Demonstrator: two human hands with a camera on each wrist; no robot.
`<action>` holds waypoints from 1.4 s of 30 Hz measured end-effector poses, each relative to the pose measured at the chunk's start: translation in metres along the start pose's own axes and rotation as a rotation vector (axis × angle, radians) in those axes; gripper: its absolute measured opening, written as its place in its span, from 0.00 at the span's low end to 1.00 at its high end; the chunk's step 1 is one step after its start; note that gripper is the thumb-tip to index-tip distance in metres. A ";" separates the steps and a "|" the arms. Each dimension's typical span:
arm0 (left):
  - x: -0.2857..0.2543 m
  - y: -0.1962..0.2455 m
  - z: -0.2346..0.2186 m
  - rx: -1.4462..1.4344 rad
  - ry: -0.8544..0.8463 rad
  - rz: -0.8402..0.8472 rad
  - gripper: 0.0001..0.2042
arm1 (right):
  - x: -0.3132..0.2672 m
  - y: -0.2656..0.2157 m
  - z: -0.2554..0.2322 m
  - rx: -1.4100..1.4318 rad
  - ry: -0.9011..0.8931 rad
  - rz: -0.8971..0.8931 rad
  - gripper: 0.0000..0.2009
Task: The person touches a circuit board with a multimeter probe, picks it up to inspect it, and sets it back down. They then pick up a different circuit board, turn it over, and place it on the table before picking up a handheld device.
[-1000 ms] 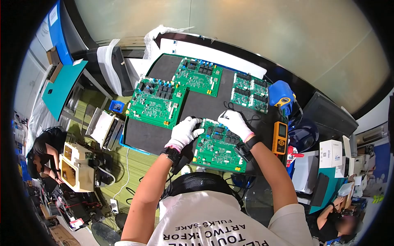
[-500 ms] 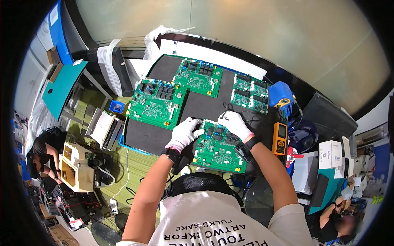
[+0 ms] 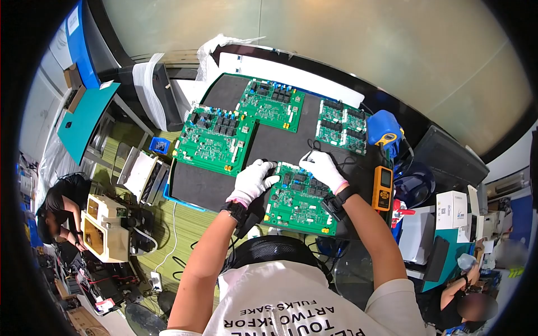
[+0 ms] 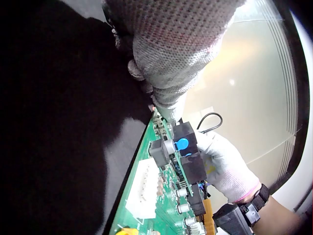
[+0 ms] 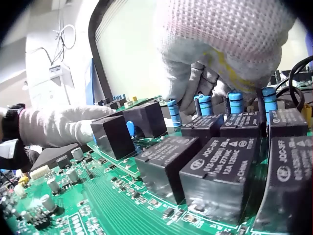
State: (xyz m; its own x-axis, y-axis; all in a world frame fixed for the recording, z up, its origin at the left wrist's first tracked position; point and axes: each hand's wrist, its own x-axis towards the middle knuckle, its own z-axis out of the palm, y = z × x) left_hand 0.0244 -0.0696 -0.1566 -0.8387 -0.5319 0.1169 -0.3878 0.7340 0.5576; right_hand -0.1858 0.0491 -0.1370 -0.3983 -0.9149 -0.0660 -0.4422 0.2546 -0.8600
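Note:
A large green circuit board (image 3: 300,204) with black relays (image 5: 215,171) lies at the near side of the table. My white-gloved left hand (image 3: 252,181) holds the board's far left corner, thumb at the edge beside a small upright-relay board (image 5: 128,165). In the left wrist view, the left fingertips are right at that corner, by a white connector (image 4: 144,188). My gloved right hand (image 3: 323,169) grips the far edge with curled fingers, behind a row of blue cylindrical components (image 5: 235,104). The components partly hide its fingertips.
Two more large green boards (image 3: 210,143) lie at left and back on the dark mat (image 3: 274,145). A panel of smaller boards (image 3: 341,126) sits back right, near black cables. An orange meter (image 3: 382,189) and a blue tool (image 3: 384,129) stand at the right edge.
My right hand has shifted very slightly right along the board's far edge. The left hand and the board keep their places. At far right, another person's arm has moved.

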 end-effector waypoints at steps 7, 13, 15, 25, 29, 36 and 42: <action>0.000 0.000 0.000 0.006 -0.002 0.005 0.21 | 0.010 -0.004 -0.003 -0.231 -0.057 -0.057 0.14; 0.000 -0.001 0.001 0.017 0.024 0.029 0.21 | 0.008 -0.013 -0.007 -0.212 -0.074 -0.005 0.14; 0.001 -0.002 0.001 0.005 0.001 0.024 0.21 | 0.008 -0.013 -0.007 -0.188 -0.077 0.002 0.13; 0.004 -0.003 0.000 -0.020 -0.031 0.034 0.22 | 0.005 -0.009 -0.011 0.025 -0.049 0.064 0.10; 0.004 0.000 -0.003 -0.033 -0.060 0.010 0.22 | 0.000 -0.013 -0.028 0.233 0.014 0.123 0.11; 0.003 0.000 -0.001 -0.005 -0.022 0.043 0.22 | -0.015 0.004 -0.045 0.173 0.084 0.103 0.10; 0.004 0.002 -0.005 -0.013 -0.059 0.011 0.22 | -0.016 0.006 -0.028 0.113 0.031 0.053 0.09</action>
State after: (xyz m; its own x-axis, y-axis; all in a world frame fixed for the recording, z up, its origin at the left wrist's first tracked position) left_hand 0.0218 -0.0726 -0.1510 -0.8642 -0.4976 0.0749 -0.3734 0.7339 0.5675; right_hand -0.2047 0.0741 -0.1272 -0.4437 -0.8907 -0.0988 -0.3268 0.2635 -0.9076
